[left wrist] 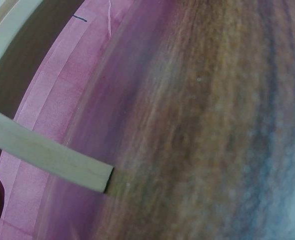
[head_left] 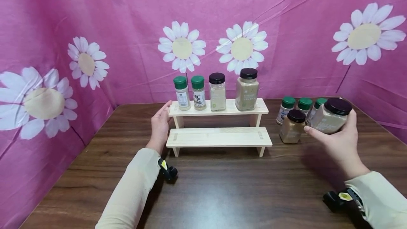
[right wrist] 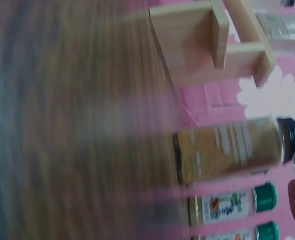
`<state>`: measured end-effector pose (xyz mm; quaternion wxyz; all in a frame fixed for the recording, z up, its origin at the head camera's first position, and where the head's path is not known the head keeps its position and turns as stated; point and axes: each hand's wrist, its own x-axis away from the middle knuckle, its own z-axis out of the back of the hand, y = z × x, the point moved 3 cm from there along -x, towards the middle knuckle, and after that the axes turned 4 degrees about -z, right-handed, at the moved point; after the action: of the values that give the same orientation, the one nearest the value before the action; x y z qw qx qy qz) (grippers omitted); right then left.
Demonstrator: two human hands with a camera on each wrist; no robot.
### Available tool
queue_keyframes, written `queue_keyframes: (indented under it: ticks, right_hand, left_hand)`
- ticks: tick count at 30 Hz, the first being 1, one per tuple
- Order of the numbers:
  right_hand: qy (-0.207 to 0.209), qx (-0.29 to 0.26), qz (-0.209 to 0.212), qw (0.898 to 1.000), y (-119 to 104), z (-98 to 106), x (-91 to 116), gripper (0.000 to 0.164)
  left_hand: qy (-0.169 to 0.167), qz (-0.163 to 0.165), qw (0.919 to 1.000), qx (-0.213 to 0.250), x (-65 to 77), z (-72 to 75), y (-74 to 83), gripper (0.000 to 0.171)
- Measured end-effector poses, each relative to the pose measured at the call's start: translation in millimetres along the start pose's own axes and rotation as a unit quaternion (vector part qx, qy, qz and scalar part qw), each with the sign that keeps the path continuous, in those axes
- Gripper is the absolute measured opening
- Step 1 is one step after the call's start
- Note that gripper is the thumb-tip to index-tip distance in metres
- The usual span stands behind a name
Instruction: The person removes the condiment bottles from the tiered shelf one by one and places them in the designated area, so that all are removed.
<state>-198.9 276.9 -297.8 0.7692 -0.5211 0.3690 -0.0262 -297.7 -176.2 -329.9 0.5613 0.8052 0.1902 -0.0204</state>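
Observation:
My right hand (head_left: 344, 140) grips a large clear jar (head_left: 329, 118) with a black lid and pale powder inside, held tilted toward the left. Just beside it, a smaller black-lidded jar (head_left: 290, 129) of brown powder stands on the table; in the right wrist view this brown jar (right wrist: 227, 150) appears sideways. Several green-capped shakers (head_left: 286, 109) stand behind, partly hidden. At the left end of a two-tier wooden rack (head_left: 219, 138), my left hand (head_left: 160, 126) touches the upper board with its fingertips. The left wrist view shows mostly the rack's leg (left wrist: 52, 155) and table.
On the rack's upper tier stand two green-capped shakers (head_left: 182, 96), a black-lidded jar (head_left: 217, 93) and a larger black-lidded jar (head_left: 247, 91). A pink cloth (head_left: 133, 27) with white daisies hangs behind the brown wooden table (head_left: 219, 193).

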Motion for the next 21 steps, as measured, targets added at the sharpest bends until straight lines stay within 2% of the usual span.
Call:
queue_keyframes:
  ticks: [3,6,11,17,21]
  right_hand:
    - [-0.012,0.027,-0.039,0.999,8.1,5.2,-5.0,0.092]
    - [-0.028,0.038,-0.056,0.997,17.6,9.9,-10.3,0.091]
    - [-0.042,0.046,-0.063,0.996,32.5,15.1,-15.0,0.088]
    - [-0.085,0.015,-0.059,0.995,47.2,11.5,-12.5,0.08]
    - [-0.107,0.048,-0.047,0.992,53.0,8.9,-12.4,0.077]
  left_hand:
    - [-0.002,-0.001,1.0,-0.001,-0.3,0.2,0.2,0.04]
    - [-0.004,-0.004,1.0,-0.001,-0.6,0.3,0.6,0.04]
    - [-0.007,-0.006,1.0,-0.001,-0.7,-0.1,0.8,0.039]
    - [-0.009,0.0,0.9999,-0.014,-0.3,0.3,1.3,0.04]
    - [-0.008,0.004,0.9998,-0.018,-0.2,1.0,1.0,0.04]
